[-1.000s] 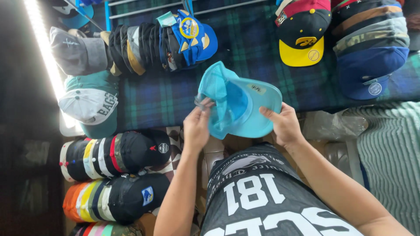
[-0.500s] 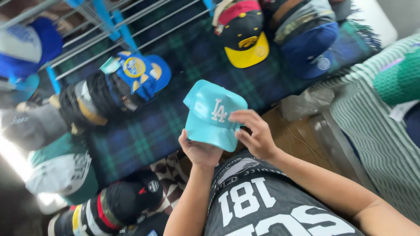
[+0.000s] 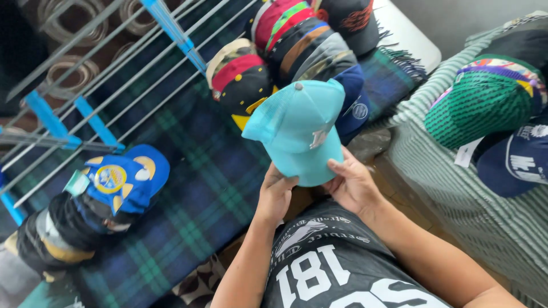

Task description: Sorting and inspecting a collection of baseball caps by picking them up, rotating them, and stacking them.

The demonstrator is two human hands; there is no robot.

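Observation:
I hold a turquoise baseball cap (image 3: 299, 128) with a mesh back and a small white emblem, crown up, in front of my chest. My left hand (image 3: 277, 194) grips its lower left edge at the brim. My right hand (image 3: 351, 182) grips the lower right edge, fingers along the brim. Both hands are closed on the cap above a dark plaid cloth (image 3: 188, 188).
A row of stacked caps (image 3: 297, 40) lies at the top on the cloth. A blue cap with a yellow emblem (image 3: 123, 179) tops another row at left. A green knit-pattern cap (image 3: 485, 100) and a navy cap (image 3: 516, 162) rest on a striped cloth (image 3: 456, 194) at right. A metal rack (image 3: 103, 74) stands behind.
The cap turned from inside-up to crown-up and was raised. The view swung right, so the striped cloth and its caps came into sight.

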